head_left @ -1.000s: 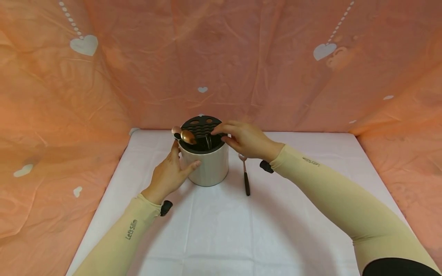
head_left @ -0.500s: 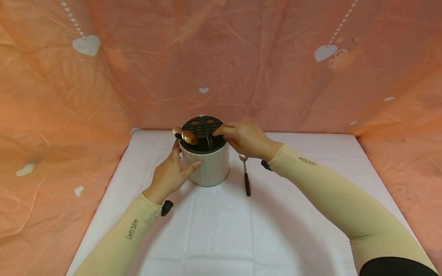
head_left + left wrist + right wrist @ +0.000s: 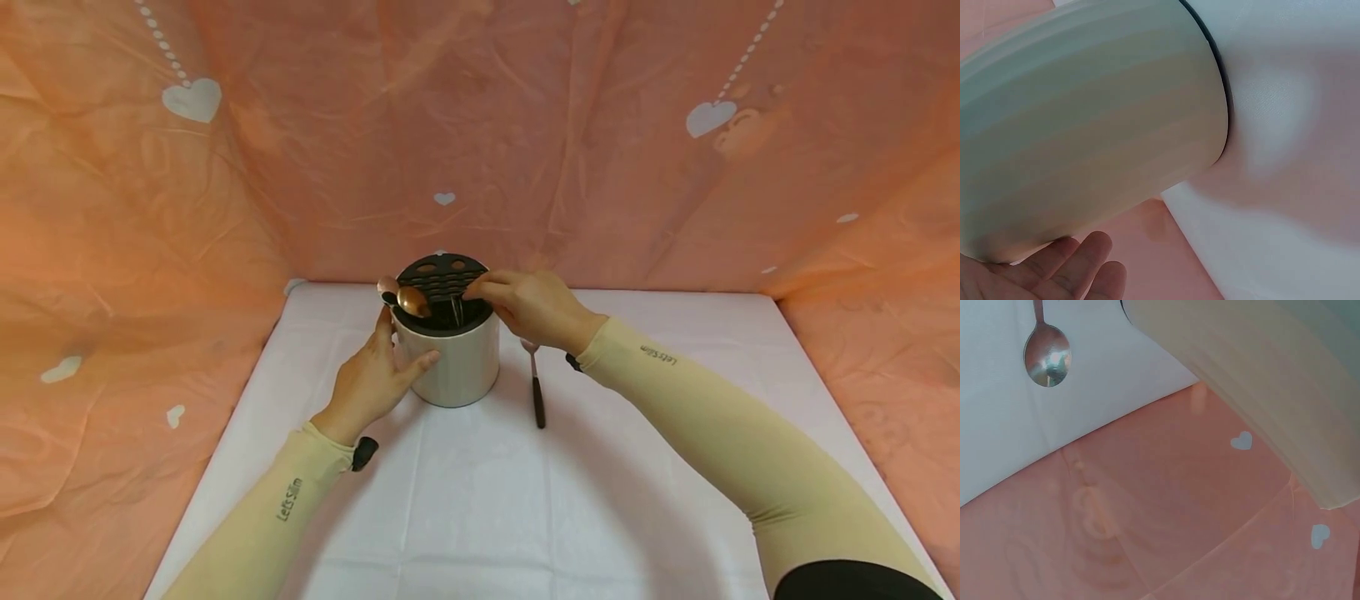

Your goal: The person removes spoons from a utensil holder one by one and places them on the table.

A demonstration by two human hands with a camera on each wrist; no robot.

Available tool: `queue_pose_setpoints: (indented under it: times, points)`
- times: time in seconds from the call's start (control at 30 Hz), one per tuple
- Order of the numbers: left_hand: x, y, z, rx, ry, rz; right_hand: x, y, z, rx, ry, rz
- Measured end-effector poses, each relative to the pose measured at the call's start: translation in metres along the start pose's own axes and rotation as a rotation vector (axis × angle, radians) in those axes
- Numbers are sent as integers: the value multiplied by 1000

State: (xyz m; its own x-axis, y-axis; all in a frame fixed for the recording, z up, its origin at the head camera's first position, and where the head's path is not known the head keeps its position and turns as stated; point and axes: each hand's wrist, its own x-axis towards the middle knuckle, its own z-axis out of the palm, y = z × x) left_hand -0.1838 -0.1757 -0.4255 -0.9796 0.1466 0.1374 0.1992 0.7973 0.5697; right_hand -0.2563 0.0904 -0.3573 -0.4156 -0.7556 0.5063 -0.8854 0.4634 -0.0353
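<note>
Your right hand (image 3: 534,307) has edged slightly left over the rim of the white cylindrical utensil holder (image 3: 468,367); whether its fingers pinch anything cannot be told. Your left hand (image 3: 365,379) grips the holder, thumb across its front. It stands upright, long axis vertical, mouth up, left of a copper-coloured, dark-handled spoon (image 3: 537,398) pointing its handle toward you.

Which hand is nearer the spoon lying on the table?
Right. The right hand is at the top of the holder, near the bowl end of the spoon; the left hand is on the holder's left side.
</note>
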Motion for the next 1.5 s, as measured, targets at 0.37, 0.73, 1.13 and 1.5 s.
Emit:
queue_pose_setpoints:
  times: [0.37, 0.73, 1.13, 1.5]
  points:
    - [0, 3, -1, 1, 11, 6, 3, 6, -4, -28, 161, -41]
    - [-1, 0, 2, -6, 50, 20, 24, 8, -36, 18, 370, -48]
    - [-1, 1, 2, 5, 40, 3, 38, 19, -75, 103, 565, -30]
    - [1, 1, 2, 6, 23, -6, -5, 30, -66, 80, 368, 155]
